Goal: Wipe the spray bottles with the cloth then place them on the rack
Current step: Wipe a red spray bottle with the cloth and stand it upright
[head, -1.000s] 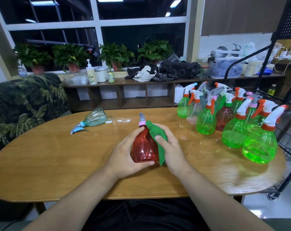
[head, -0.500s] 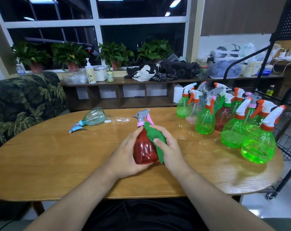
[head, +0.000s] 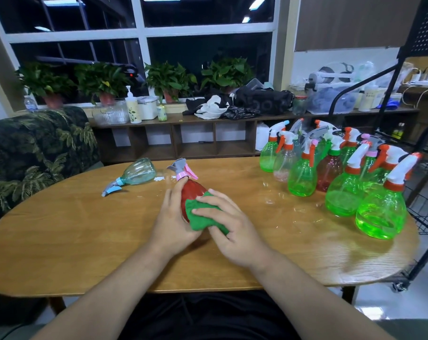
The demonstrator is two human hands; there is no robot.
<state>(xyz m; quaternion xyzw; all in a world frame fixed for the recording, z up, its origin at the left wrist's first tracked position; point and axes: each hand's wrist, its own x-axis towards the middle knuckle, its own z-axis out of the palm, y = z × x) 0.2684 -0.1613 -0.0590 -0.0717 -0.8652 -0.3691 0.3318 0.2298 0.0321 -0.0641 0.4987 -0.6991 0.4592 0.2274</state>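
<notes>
Where the two hands meet over the middle of the wooden table [head: 85,241], much of the red spray bottle [head: 193,191] is covered: its lower body sits behind the green cloth [head: 200,218] and the palms, so its base cannot be made out. Only the upper red body and the grey and pink trigger head, tilted away to the left, show clearly. At the right edge the black wire rack [head: 425,192] is cut off by the frame.

The left hand [head: 173,223] wraps around the bottle from the left side, thumb stretched up towards the neck. The right hand [head: 234,230] has its fingers bent over the cloth and presses it against the bottle's front; its thumb is hidden beneath.

A group of green, clear and red spray bottles [head: 340,185] stands on the table's right end beside the rack, and one clear bottle [head: 137,173] lies on its side to the left
</notes>
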